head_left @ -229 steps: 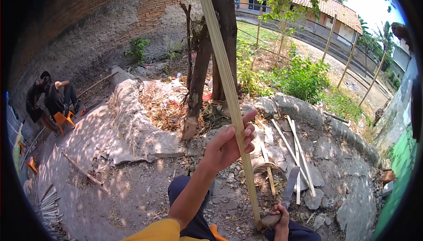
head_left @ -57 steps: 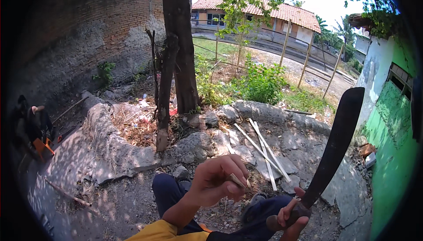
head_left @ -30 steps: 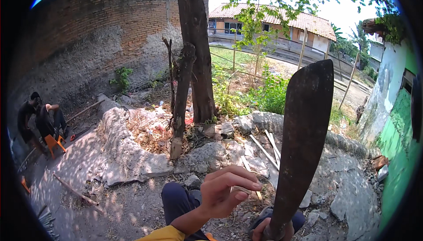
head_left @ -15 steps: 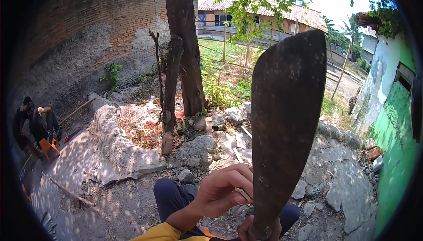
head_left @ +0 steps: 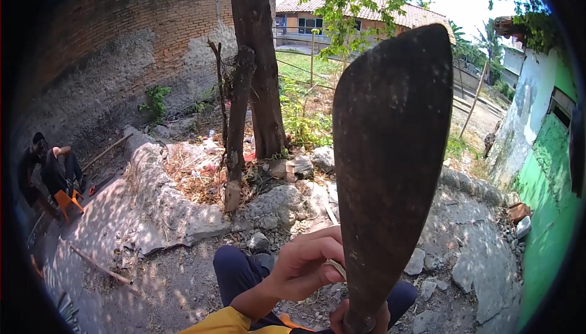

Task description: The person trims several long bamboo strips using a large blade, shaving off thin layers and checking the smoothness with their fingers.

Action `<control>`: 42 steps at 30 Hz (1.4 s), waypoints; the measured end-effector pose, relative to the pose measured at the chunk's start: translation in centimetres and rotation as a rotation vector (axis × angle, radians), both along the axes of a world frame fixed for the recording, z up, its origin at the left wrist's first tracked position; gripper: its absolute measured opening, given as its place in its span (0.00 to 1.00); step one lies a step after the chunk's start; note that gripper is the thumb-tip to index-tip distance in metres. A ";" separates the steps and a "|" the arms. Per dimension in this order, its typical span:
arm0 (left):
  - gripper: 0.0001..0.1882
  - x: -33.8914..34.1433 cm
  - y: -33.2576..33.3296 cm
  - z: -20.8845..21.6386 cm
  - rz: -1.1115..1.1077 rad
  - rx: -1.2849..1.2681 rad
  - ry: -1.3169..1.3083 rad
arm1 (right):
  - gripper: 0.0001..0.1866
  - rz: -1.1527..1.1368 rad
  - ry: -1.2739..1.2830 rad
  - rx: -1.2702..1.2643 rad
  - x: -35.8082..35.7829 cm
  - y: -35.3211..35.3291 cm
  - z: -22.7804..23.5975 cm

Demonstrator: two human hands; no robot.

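Observation:
A broad, dark machete (head_left: pixel 394 145) stands nearly upright right in front of me, its blade widening toward the rounded top. My right hand (head_left: pixel 379 318) is closed around its lower end at the bottom of the view. To the left of the blade, my left hand (head_left: pixel 308 264) is closed, pinching a thin pale strip (head_left: pixel 339 267) between thumb and fingers. The blade hides the fingertips and most of the strip, so I cannot tell what kind of strip it is or whether it touches the blade.
My dark-trousered knee (head_left: pixel 235 273) is beside the left hand. Ahead, broken concrete (head_left: pixel 165 212) and rubble surround a tree trunk (head_left: pixel 256 78). People sit at far left by an orange stool (head_left: pixel 68 203); a stick (head_left: pixel 101 264) lies nearer. A green wall (head_left: pixel 549 212) bounds the right.
The machete blade has risen slightly and shifted left, and looks larger. It now covers more of the left fingers and the pale strip. Both hands keep their hold.

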State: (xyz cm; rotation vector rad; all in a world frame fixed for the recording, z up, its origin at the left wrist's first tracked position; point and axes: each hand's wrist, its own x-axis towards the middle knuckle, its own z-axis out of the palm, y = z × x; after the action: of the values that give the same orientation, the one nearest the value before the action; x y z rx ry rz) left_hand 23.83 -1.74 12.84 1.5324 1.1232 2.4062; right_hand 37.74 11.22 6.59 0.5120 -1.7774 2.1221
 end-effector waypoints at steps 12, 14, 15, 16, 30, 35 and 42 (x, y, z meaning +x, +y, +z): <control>0.17 0.0 -0.3 0.0 -0.012 -0.030 -0.003 | 0.32 -0.019 0.052 -0.015 -0.3 0.0 0.0; 0.18 0.1 -0.2 0.0 -0.003 -0.034 -0.007 | 0.31 -0.047 0.057 -0.026 -0.3 0.0 0.2; 0.18 0.1 -0.2 0.1 -0.002 -0.034 -0.008 | 0.31 -0.035 0.051 -0.019 -0.3 0.1 0.2; 0.19 0.0 -0.1 0.1 -0.002 -0.033 -0.008 | 0.32 -0.024 0.044 -0.013 -0.3 0.1 0.3; 0.19 0.0 -0.3 0.1 -0.030 -0.051 -0.024 | 0.40 0.005 0.108 0.008 -0.3 0.4 -0.7; 0.18 -0.1 -0.2 -0.1 -0.018 -0.033 -0.024 | 0.44 0.007 0.124 0.049 -0.2 0.5 -0.7; 0.18 -0.4 -0.1 0.0 -0.034 -0.012 -0.044 | 0.43 0.003 0.085 0.108 0.1 0.9 0.3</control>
State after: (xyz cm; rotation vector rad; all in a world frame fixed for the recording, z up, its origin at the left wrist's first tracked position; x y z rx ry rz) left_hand 23.46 -1.89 12.82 1.4751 1.0931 2.3944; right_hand 37.87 12.12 6.91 0.6232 -1.8519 1.9840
